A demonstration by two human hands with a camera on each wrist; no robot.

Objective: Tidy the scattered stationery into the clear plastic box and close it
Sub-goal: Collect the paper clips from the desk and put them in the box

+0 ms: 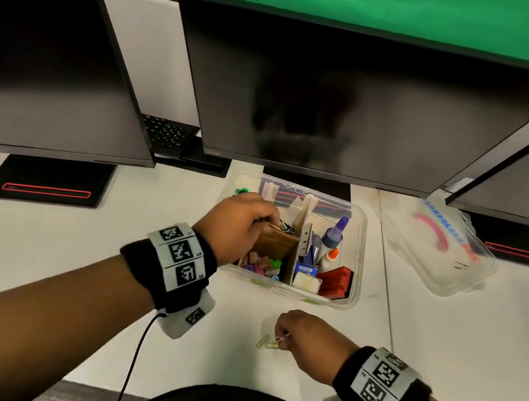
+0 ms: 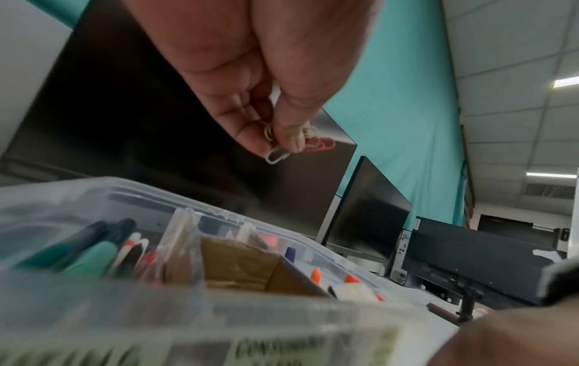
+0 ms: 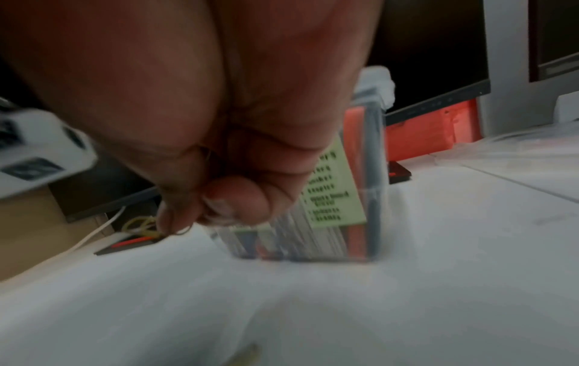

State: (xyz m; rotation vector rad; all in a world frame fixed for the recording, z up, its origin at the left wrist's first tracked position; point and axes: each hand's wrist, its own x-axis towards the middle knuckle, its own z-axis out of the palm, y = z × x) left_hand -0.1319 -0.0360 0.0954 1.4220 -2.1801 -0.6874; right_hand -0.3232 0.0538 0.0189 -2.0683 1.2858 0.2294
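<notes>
Head view: a clear plastic box [image 1: 361,250] with rounded corners and thin, glossy walls stands open on a smooth white bench [image 1: 76,240], just in front of three dark, flat monitors [image 1: 341,101]. Brown cardboard dividers [image 1: 296,250] split it into compartments holding pens, small pastel erasers, a purple-capped glue bottle [image 1: 334,232], an orange-tipped bottle, a blue packet and a red-and-black block. Its transparent lid [image 1: 434,255], printed with red and blue lettering, lies apart on the bench to the right. The left hand [image 1: 238,224] hovers over the box's middle compartment, fingers bunched downward; in the left wrist view its fingertips [image 2: 288,138] pinch a small cluster of wire paper clips [image 2: 319,146], red, white and yellow, above the box [image 2: 94,198]. The right hand [image 1: 300,337] is low over the bench near the front of the box, fingers curled and pinching thin clips, with gold paper clips [image 1: 268,343] lying on the bench touching its fingertips. In the blurred right wrist view, the right hand [image 3: 219,203] has thumb and fingers pressed together around thin wire, and a pale green label shows on the box wall [image 3: 373,173].
</notes>
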